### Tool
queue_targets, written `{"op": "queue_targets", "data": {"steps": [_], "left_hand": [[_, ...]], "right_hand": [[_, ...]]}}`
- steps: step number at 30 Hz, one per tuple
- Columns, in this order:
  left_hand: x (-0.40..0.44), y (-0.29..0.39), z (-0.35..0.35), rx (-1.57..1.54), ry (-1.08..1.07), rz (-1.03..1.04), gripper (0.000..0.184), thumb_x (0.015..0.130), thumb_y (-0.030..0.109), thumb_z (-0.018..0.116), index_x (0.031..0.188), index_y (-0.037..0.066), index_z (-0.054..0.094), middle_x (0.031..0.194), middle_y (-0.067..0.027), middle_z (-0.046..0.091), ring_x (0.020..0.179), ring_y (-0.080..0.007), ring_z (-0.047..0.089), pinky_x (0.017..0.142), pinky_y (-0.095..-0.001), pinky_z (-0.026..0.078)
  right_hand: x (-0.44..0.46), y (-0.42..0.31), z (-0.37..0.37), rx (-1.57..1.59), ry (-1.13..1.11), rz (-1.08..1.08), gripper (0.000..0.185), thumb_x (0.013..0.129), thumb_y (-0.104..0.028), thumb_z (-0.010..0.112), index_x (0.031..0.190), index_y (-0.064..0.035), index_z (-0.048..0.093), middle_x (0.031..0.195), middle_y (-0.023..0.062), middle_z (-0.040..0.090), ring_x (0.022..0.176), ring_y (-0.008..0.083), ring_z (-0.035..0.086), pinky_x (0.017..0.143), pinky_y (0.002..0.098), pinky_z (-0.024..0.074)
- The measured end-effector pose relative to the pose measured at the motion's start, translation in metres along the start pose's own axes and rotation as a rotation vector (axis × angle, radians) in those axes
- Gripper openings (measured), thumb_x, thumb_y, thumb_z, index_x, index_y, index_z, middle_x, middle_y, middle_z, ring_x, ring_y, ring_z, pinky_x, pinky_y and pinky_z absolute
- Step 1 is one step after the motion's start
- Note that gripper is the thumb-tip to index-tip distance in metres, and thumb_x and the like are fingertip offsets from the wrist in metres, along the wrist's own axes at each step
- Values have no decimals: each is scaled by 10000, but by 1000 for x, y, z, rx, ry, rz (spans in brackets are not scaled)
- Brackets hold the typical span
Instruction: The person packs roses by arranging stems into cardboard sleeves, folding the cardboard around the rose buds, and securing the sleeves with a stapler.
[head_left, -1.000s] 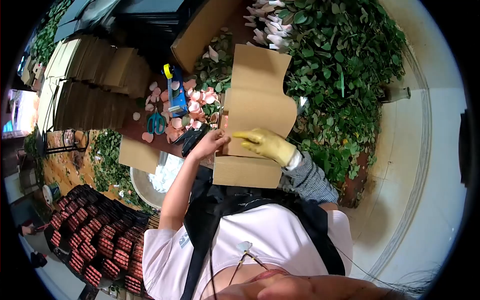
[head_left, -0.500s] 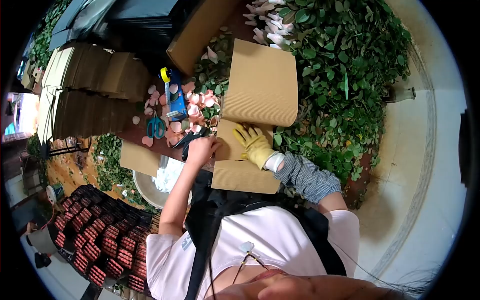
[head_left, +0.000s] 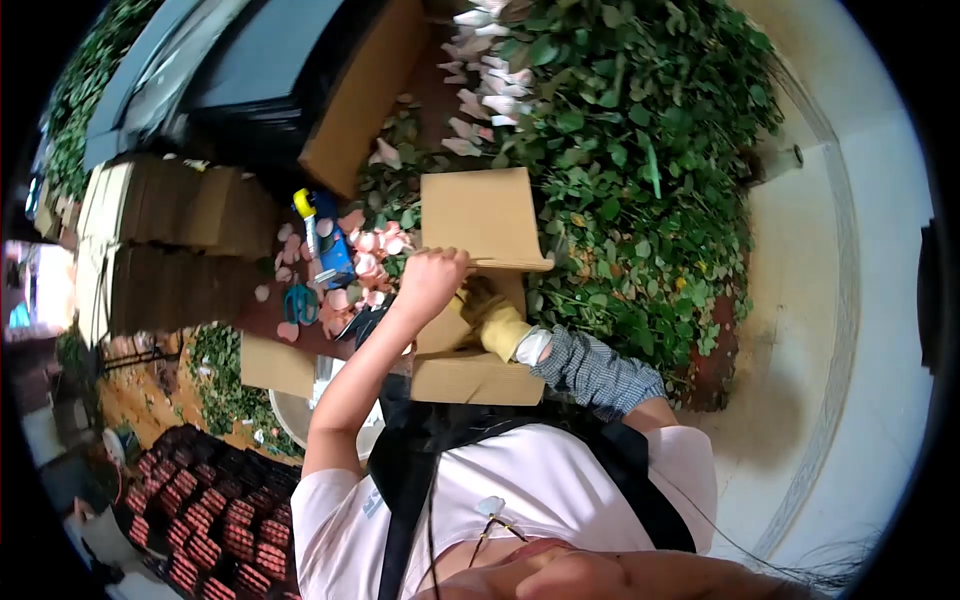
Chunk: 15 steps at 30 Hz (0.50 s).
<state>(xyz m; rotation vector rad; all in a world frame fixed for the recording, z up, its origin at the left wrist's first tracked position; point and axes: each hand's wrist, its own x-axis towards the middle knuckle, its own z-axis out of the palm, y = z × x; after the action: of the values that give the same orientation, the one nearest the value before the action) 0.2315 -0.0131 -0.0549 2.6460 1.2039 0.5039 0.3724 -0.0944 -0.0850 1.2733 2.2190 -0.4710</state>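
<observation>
A corrugated cardboard sheet point(head_left: 478, 210) lies in front of my chest, creased into panels, with its far panel standing up. My left hand point(head_left: 432, 285), bare, is closed on the left end of that panel's near fold. In a yellow glove, my right hand point(head_left: 490, 320) rests on the cardboard's middle part, below the fold. Its fingers reach to the left, partly in the fold's shadow. The near panel point(head_left: 478, 380) is bent up against my apron. Just left of my left wrist, a black object point(head_left: 365, 322) is partly covered.
Pink petals point(head_left: 372, 255), teal-handled scissors point(head_left: 300, 303) and a blue tape dispenser point(head_left: 335, 255) lie to the left. Leafy stems point(head_left: 620, 190) pile up at the right. Wrapped pale flowers point(head_left: 490, 85) lie at the back. Folded cardboard stacks point(head_left: 180, 290) stand at far left.
My left hand has moved up and right, from the cardboard's left side onto the far fold. That panel has tilted and shifted. The gloved hand stays on the sheet, and the view has turned slightly.
</observation>
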Motion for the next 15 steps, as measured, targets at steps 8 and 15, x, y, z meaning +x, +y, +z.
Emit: {"op": "queue_targets", "data": {"steps": [8,15], "left_hand": [[-37,-76,-78,-349,554,-291,289,805,-17,711,1078,75,678,1044,-128,698,953,-299,682,805,-374,543],[-78,-275,-128,589,219,-857,591,941,151,593,1450,-57,376,1467,-205,466,1366,-336,441,1092,-395,418]], "right_hand": [[1,15,15,-133,309,-162,938,779,-474,738,1521,-84,317,1564,181,324,1456,337,285,1195,470,213],[-5,13,10,19,245,-123,994,780,-460,755,1551,-88,249,1571,150,327,1379,340,390,1117,456,319]]}}
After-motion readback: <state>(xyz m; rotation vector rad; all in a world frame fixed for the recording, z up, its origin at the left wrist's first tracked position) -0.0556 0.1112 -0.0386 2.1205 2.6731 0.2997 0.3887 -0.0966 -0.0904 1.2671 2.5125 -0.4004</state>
